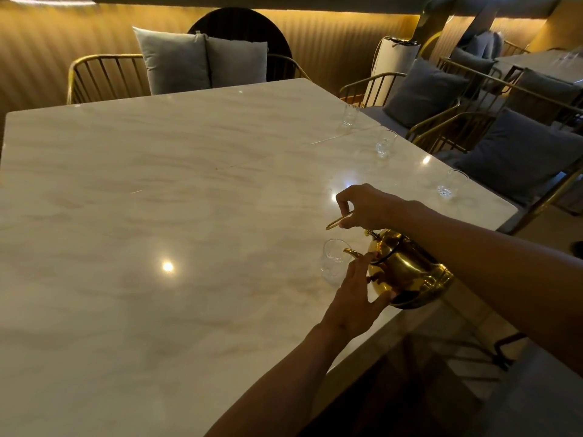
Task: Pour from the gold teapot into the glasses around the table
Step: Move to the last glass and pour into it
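The gold teapot [410, 272] is tilted to the left over the near right edge of the marble table [157, 216]. Its spout hangs over the rim of a clear glass [333, 261]. My right hand [367, 205] grips the teapot's thin gold handle from above. My left hand [358, 293] presses against the pot's body and lid side. Three more clear glasses stand along the table's right edge: one [447, 184], another [385, 144], and the farthest [349, 115]. I cannot see any liquid stream.
Gold wire chairs with grey cushions [517, 156] line the right side. A wire bench with two grey cushions [202, 61] sits at the far end. Another table [542, 63] with glasses is at the far right.
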